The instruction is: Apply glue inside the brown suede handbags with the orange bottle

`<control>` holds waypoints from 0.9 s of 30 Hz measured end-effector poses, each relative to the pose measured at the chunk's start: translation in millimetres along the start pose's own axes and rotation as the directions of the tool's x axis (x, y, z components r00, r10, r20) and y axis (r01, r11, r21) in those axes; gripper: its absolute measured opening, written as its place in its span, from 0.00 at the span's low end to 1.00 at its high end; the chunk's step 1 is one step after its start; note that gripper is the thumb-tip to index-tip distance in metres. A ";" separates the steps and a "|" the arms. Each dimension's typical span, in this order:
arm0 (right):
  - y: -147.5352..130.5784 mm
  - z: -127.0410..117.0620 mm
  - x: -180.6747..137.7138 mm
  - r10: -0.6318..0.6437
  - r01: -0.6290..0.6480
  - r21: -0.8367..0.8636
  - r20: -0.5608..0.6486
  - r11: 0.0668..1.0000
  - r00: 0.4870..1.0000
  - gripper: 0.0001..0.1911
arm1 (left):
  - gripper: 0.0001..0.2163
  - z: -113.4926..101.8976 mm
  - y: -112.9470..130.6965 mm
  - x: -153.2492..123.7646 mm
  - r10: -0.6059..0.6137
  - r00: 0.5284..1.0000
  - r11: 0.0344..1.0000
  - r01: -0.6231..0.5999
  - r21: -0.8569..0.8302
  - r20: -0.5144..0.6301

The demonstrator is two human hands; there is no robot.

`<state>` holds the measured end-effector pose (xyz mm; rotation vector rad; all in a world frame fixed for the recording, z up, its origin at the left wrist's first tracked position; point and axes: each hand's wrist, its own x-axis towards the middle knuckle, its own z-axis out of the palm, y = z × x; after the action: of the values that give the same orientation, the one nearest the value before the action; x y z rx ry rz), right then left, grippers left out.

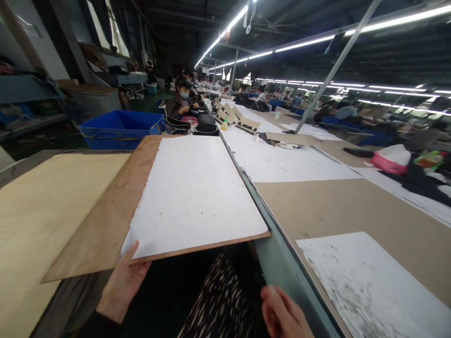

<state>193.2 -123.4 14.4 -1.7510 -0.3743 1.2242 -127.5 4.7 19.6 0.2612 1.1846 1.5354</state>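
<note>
Nearest the camera, the person's right hand hangs beside the desk's left edge, its fingers curled inward and slightly blurred; whether it holds anything, I cannot tell. Patterned fabric, dark with pale flecks, covers the person's lap between the two hands. The left hand pinches the near edge of a brown wooden board, thumb on top at the near left corner of a white sheet, fingers beneath. That sheet, lightly spotted, lies flat over the right part of the board, whose near right corner meets the green-grey left edge of the desk. Left of the board, a pale yellow panel lies partly under it. On the desk, a smudged white sheet rests by the near end upon brown paper, with white paper farther along. Toward the desk's far left edge stand a small yellow bottle and curved beige pieces with black patches; a pink-and-white bundle sits toward the right. Past the board's far edge, a co-worker sits with hands raised over dark material, and a blue bin stands at the far left corner.
</note>
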 end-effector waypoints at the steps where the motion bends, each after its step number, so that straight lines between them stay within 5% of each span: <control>1: -9.5 9.9 14.7 -0.006 0.003 0.086 0.039 0.996 0.999 0.16 | 0.22 -1.8 1.4 3.3 0.026 1.000 1.000 -0.026 0.010 -0.004; 4: -32.9 38.5 64.7 0.058 -0.074 0.297 0.064 0.952 0.996 0.20 | 0.23 -6.9 -0.1 13.1 0.049 0.998 0.998 -0.048 0.046 -0.028; 9: -42.4 62.0 118.3 0.070 -0.067 0.506 0.013 0.860 0.997 0.11 | 0.25 -10.6 -3.0 22.2 0.043 0.997 0.995 -0.037 0.095 -0.063; 17: -24.1 70.7 119.6 -0.035 0.018 0.613 0.015 0.790 0.999 0.09 | 0.24 -11.6 10.0 33.6 0.012 0.986 0.993 0.007 0.119 -0.163; 27: -24.3 54.9 126.7 -0.128 0.072 0.598 0.051 0.798 0.990 0.27 | 0.28 12.3 6.0 6.0 -0.007 0.971 0.977 0.057 0.203 -0.239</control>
<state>210.0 4.1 -41.4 -1.1183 -0.1046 1.1816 -124.7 17.0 27.6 0.1996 1.5360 1.4427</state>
